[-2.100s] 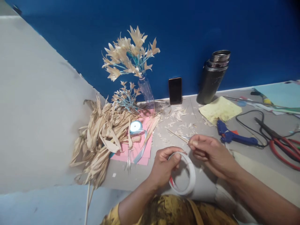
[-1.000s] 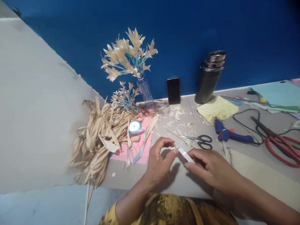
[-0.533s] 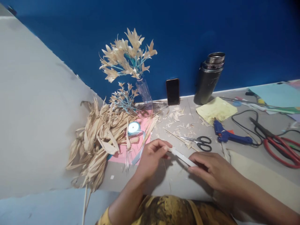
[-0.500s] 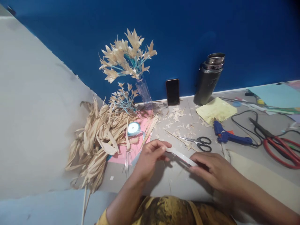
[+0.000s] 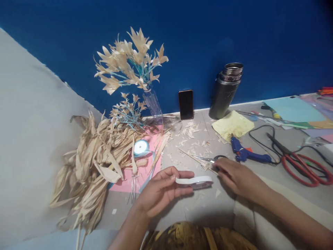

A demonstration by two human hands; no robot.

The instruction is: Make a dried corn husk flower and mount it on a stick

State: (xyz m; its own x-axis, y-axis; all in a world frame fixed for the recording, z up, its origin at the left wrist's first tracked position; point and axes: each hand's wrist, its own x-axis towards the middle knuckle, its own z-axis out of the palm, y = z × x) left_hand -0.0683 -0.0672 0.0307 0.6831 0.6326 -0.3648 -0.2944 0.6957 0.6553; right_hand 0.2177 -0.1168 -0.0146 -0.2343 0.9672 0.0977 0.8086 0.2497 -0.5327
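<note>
At the left edge of the table (image 5: 200, 217): dry husks (image 5: 106, 152) in a heap; ribbon spool (image 5: 141, 148) just beside, on pink paper (image 5: 156, 139). Near the front edge, left hand (image 5: 160, 192): thumb and forefinger pinching the white tape roll (image 5: 201, 180) by its strip, roll nearly edge-on. Right of this, right hand (image 5: 235, 175) at handles of scissors (image 5: 205, 159); fingers bent, grip partly hidden, cannot tell if closed. Toward the right edge: blue glue gun (image 5: 249, 154), then red-handled cutters (image 5: 299, 165).
</note>
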